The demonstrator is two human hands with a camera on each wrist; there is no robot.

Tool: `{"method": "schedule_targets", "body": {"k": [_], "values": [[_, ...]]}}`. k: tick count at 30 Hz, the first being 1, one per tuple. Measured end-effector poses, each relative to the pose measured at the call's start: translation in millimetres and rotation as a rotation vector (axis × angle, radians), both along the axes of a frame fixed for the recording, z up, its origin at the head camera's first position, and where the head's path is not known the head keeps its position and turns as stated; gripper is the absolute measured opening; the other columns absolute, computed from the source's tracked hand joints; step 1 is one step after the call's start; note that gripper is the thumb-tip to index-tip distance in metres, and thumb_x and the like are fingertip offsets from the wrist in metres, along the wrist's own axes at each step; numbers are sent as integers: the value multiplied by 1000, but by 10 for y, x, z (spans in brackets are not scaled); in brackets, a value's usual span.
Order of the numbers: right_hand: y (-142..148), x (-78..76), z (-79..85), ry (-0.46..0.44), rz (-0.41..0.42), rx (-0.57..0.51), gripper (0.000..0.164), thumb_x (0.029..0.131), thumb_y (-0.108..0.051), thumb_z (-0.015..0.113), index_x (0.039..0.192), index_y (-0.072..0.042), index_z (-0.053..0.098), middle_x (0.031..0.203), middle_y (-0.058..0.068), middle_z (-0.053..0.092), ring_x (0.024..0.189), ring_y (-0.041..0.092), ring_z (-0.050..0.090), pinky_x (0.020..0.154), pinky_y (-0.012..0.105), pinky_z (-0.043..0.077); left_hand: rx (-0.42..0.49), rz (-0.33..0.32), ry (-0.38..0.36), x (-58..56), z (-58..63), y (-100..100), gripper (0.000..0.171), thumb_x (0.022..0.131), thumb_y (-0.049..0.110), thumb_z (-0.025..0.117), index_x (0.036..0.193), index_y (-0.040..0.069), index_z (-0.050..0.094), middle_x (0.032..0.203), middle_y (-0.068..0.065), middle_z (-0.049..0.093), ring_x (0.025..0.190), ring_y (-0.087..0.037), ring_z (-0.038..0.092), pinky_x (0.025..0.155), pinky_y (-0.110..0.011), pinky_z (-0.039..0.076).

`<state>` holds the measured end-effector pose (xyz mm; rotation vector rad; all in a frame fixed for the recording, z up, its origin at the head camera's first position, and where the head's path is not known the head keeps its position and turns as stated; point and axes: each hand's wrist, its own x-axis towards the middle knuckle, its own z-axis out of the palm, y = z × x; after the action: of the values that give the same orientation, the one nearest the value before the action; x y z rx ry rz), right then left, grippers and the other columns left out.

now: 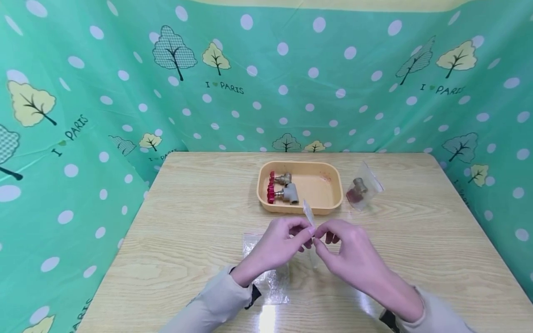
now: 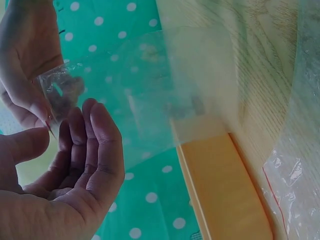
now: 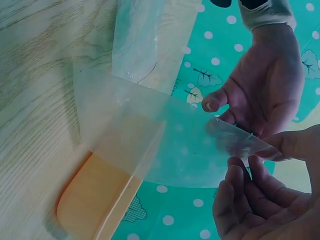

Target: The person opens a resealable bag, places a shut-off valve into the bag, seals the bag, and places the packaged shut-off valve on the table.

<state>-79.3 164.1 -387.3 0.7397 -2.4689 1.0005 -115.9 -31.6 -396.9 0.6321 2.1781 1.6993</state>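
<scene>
A clear plastic zip bag (image 1: 308, 212) is held up between both hands over the table, its body hanging down and see-through in the wrist views. My left hand (image 1: 287, 240) pinches its top edge between thumb and fingers. Close beside it, my right hand (image 1: 350, 252) pinches the same edge, thumb against forefinger. In the right wrist view the bag (image 3: 160, 135) spreads out flat, with crinkled film near the fingers. Another clear bag (image 1: 276, 284) lies flat on the table, partly covered by the left forearm.
Behind the hands stands a yellow-orange tray (image 1: 320, 211) with two red-handled valves (image 1: 290, 193) at its left side. Right of it, a clear bag (image 1: 368, 194) holds another valve (image 1: 357, 188). A polka-dot cloth (image 1: 316, 92) hangs around the wooden table (image 1: 187, 208).
</scene>
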Motion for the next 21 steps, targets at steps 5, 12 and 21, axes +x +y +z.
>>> {"method": "schedule_targets", "body": {"k": [5, 12, 21], "values": [[-25, -1, 1, -17, 2, -5, 16, 81, -3, 81, 90, -14, 75, 85, -13, 69, 75, 6, 60, 63, 26, 54, 0, 1, 10, -5, 3, -9, 20, 107, 14, 61, 104, 0, 75, 86, -3, 74, 79, -22, 72, 68, -30, 62], [-32, 0, 34, -178, -34, -43, 7, 94, -11, 76, 96, -17, 79, 89, -15, 71, 78, 4, 63, 64, 26, 54, -19, 18, 22, -4, 8, -27, 17, 105, 10, 61, 100, 1, 75, 86, -11, 73, 76, -18, 70, 68, -34, 62], [-18, -52, 33, -343, -71, -87, 9, 95, -11, 76, 95, -19, 79, 81, -17, 68, 72, 6, 62, 58, 27, 52, -59, 49, 54, 17, 37, -38, 18, 104, 10, 60, 96, 8, 76, 75, 1, 68, 68, -11, 64, 60, -24, 55]]}}
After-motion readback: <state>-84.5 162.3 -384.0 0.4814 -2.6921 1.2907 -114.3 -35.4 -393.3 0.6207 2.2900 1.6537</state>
